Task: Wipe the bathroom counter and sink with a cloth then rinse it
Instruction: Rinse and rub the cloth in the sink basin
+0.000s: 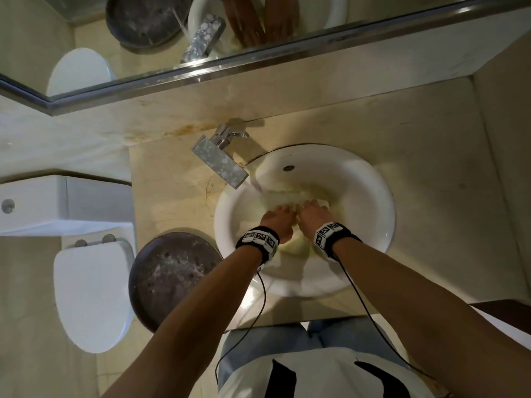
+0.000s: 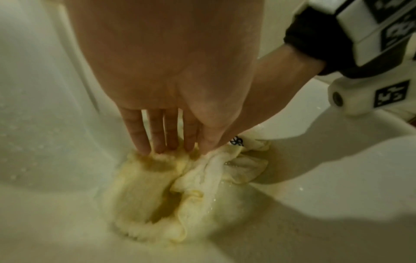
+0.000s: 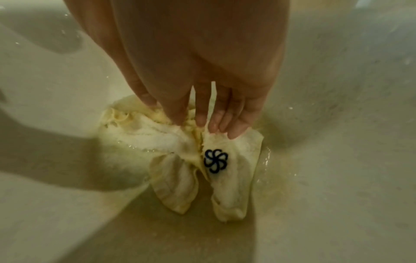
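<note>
Wet crumpled terry cloth [image 2: 157,192], straight-fingered hands pressing, round glossy sink [image 1: 373,179]

Both my hands, left hand [image 1: 278,222] and right hand [image 1: 313,218], are sitting low in the sink [image 1: 370,179], its walls closing in all round. The faucet [image 1: 219,160] is jutting over the rim at upper left. The dark round tray [image 1: 172,271] is crowding the bench [image 1: 431,156] beside my left forearm. Bench to the right is lying open.
</note>
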A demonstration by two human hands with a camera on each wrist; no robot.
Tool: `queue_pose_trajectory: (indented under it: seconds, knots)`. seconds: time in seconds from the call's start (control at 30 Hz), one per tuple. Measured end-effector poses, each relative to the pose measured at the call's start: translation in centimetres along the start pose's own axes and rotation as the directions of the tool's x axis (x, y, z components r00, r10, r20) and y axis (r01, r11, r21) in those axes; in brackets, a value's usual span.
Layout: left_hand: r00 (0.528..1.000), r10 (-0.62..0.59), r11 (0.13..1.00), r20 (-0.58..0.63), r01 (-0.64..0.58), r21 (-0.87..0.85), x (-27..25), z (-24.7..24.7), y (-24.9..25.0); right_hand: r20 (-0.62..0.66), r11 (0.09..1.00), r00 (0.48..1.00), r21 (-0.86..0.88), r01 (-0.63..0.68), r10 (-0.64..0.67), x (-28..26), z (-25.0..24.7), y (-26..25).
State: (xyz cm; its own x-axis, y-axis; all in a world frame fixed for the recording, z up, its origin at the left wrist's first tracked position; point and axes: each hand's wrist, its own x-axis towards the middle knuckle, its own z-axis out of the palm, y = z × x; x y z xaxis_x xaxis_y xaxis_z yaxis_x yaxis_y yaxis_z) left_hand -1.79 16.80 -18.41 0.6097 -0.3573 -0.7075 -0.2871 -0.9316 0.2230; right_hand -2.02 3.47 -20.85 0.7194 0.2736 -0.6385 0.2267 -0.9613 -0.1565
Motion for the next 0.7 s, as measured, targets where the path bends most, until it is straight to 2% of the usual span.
queue_pose_trajectory:
  seconds: [0.13,0.27,0.37,0.47,0.53,0.57,0.63,0.7]
  knots:
    - [1.0,0.01,1.0,-0.006,-0.01,0.012,0.0,0.8,-0.6,0.052,0.995,0.999,0.103,0.001,-0.006,0.2,1.3,0.4]
    - [0.996,-0.02,0.999,0.092,0.023,-0.028,0.6,0.2,-1.4,0.154,0.986,0.988,0.166,-0.007,-0.019,0.7,1.1,1.0]
    - [0.989,-0.035,0.999,0.144,0.039,-0.028,1.0,0.2,-1.6,0.205,0.953,0.979,0.293,-0.082,0.021,1.1,0.1,1.8]
    - [0.997,-0.022,0.996,0.075,0.029,-0.086,0.7,0.3,-1.3,0.199,0.945,0.977,0.3,-0.13,0.072,1.3,-0.3,1.6]
    - [0.989,-0.141,0.979,-0.04,0.134,-0.153,0.6,0.3,-1.0,0.174,0.952,0.978,0.261,-0.157,0.113,1.4,0.1,0.9]
    - [0.97,-0.231,0.961,-0.075,0.216,-0.17,0.7,0.4,-1.1,0.169,0.954,0.976,0.243,-0.174,0.135,1.5,0.3,0.5]
    - [0.931,-0.363,0.917,-0.042,0.348,-0.195,0.9,0.3,-1.4,0.154,0.957,0.977,0.227,-0.18,0.147,1.5,0.7,0.0]
    - [0.932,-0.36,0.92,0.042,0.362,-0.149,1.2,0.2,-2.0,0.146,0.957,0.98,0.236,-0.169,0.137,1.1,0.8,-0.1]
